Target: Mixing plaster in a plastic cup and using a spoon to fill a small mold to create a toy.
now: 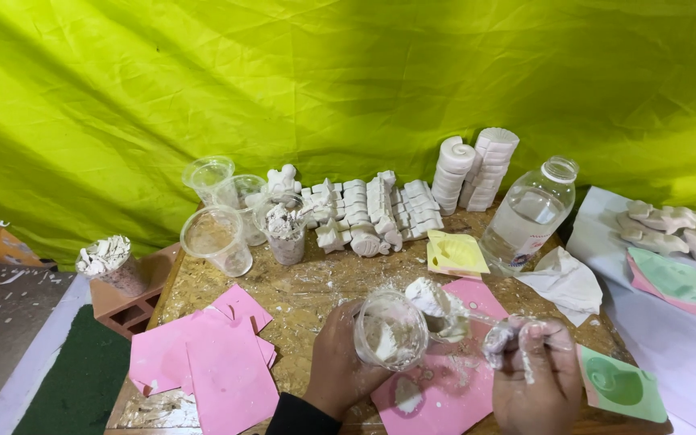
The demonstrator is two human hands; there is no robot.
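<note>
Plastic cup (391, 329) in left hand (338, 364) grip

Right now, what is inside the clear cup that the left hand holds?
The clear cup in the left hand holds lumps of white plaster-like paste. Smears on its wall hide how deep the paste goes.

bare board (316, 290) between cups and hands, plaster casts (372, 211) and bottle (529, 213) crowding the back
</note>
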